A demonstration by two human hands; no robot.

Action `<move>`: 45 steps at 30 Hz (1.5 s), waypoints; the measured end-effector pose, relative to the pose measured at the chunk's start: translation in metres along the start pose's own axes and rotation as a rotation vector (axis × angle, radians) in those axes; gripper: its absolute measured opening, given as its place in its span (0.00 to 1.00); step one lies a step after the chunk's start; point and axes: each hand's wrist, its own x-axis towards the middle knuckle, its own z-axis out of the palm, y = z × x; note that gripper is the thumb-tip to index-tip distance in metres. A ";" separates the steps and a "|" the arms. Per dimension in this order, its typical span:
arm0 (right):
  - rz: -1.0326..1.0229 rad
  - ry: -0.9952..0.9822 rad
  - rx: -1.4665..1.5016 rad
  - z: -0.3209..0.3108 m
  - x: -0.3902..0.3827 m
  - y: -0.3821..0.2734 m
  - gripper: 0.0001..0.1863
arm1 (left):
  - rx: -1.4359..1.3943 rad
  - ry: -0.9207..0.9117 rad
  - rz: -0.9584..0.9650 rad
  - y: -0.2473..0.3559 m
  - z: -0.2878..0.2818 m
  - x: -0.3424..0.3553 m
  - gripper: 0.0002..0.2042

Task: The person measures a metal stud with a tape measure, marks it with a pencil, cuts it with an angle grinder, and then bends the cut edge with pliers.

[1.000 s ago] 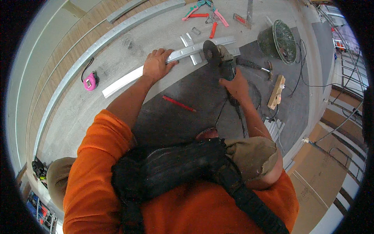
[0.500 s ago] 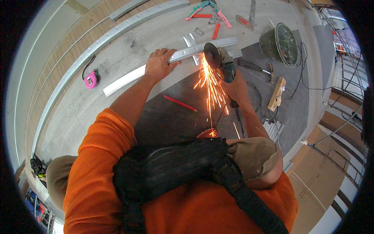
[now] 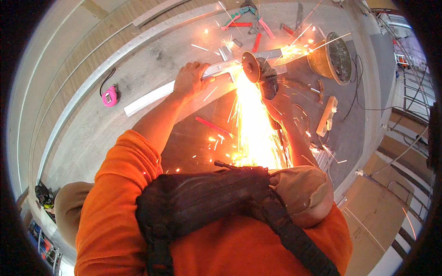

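My left hand (image 3: 189, 83) grips a long metal profile (image 3: 149, 99) from above, with the fingers wrapped over it. In my right hand (image 3: 276, 106), partly lost in the glare, is an angle grinder (image 3: 268, 84). Its round cutting disc (image 3: 251, 67) meets the profile to the right of my left hand. A thick, bright stream of sparks (image 3: 258, 133) pours from the disc toward my body, and smaller sparks fly off to the far right. Under the profile lies a short crosswise metal piece (image 3: 225, 53). A red pencil (image 3: 212, 125) rests on the floor between my arms.
Left of the profile lies a pink tape measure (image 3: 110, 96). Pink-and-green snips (image 3: 246, 11) are at the far side. To the right are a dirty bucket (image 3: 317, 60), a hammer (image 3: 320, 90), a power strip (image 3: 326, 116) and cables (image 3: 358, 87). A long metal rail (image 3: 92, 78) curves along the left.
The spark stream has grown much larger and brighter, and sparks now also shoot to the far right. My hands, the grinder and the profile have barely shifted.
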 end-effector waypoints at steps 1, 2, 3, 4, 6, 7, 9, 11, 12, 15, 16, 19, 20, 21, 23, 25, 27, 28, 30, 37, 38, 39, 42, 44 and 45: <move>0.020 -0.029 -0.030 -0.003 0.000 -0.001 0.38 | -0.017 0.005 0.019 0.000 0.002 0.002 0.21; 0.043 -0.057 -0.061 -0.007 0.000 -0.002 0.39 | -0.036 0.009 0.040 0.001 0.005 0.004 0.21; 0.068 -0.083 -0.092 -0.012 -0.001 -0.001 0.40 | -0.020 0.012 0.047 0.004 0.009 0.008 0.21; 0.050 -0.084 -0.031 -0.004 0.001 -0.008 0.41 | 0.025 0.014 0.023 -0.003 0.005 0.001 0.22; 0.034 -0.075 0.078 0.003 0.003 -0.017 0.42 | 0.053 -0.027 -0.034 -0.010 0.000 -0.007 0.23; 0.027 -0.078 0.068 0.003 0.002 -0.020 0.41 | 0.046 -0.036 -0.056 -0.011 -0.002 -0.009 0.24; 0.024 -0.075 0.048 0.000 0.001 -0.018 0.38 | 0.025 -0.053 -0.088 -0.006 -0.003 -0.008 0.25; -0.004 -0.012 0.050 0.000 0.002 -0.012 0.39 | 0.009 -0.084 -0.103 0.001 -0.002 -0.001 0.25; 0.010 -0.017 0.033 -0.001 0.003 -0.010 0.40 | 0.004 -0.099 -0.115 0.002 -0.003 0.001 0.25; -0.040 0.006 -0.049 0.000 0.009 0.008 0.42 | -0.039 -0.142 -0.111 0.009 -0.005 0.008 0.25; -0.031 -0.010 -0.027 0.000 0.012 0.003 0.42 | -0.035 -0.136 -0.110 0.006 -0.006 0.005 0.25; -0.028 -0.019 -0.051 0.006 0.018 0.001 0.43 | -0.029 -0.131 -0.105 0.004 -0.008 0.001 0.25; -0.030 -0.015 -0.074 0.008 0.019 0.002 0.43 | -0.027 -0.138 -0.106 0.004 -0.008 0.001 0.25; -0.005 -0.043 -0.049 0.006 0.020 -0.003 0.43 | -0.022 -0.142 -0.112 0.003 -0.009 0.000 0.25; 0.048 -0.099 0.001 -0.003 0.019 -0.017 0.44 | -0.014 -0.149 -0.115 0.001 -0.011 -0.002 0.25; 0.007 -0.061 -0.032 0.002 0.021 -0.009 0.44 | -0.021 -0.145 -0.106 0.003 -0.010 0.000 0.25; -0.016 -0.026 -0.037 0.003 0.022 -0.007 0.43 | -0.035 -0.127 -0.094 0.003 -0.009 0.001 0.26; -0.023 -0.012 -0.025 0.004 0.023 -0.012 0.43 | -0.032 -0.132 -0.098 0.001 -0.009 0.000 0.26; -0.031 -0.007 -0.016 0.003 0.024 -0.015 0.43 | -0.030 -0.142 -0.101 0.000 -0.010 0.000 0.26; -0.042 0.030 0.031 0.000 0.013 0.007 0.43 | -0.040 -0.208 -0.223 0.009 -0.014 0.012 0.24; -0.058 0.082 0.042 0.000 0.009 0.014 0.43 | -0.035 -0.209 -0.239 0.012 -0.017 0.017 0.25; -0.042 0.084 0.080 -0.007 0.003 0.008 0.42 | -0.029 -0.215 -0.263 0.014 -0.018 0.017 0.25; -0.026 0.084 0.148 -0.032 -0.010 -0.014 0.40 | 0.062 -0.231 -0.201 0.012 -0.014 0.016 0.22; -0.053 0.081 0.129 -0.032 -0.005 -0.005 0.39 | 0.108 -0.253 -0.140 0.015 -0.007 0.010 0.20; -0.062 0.087 0.126 -0.031 -0.006 -0.004 0.39 | 0.133 -0.265 -0.115 0.014 -0.004 0.006 0.19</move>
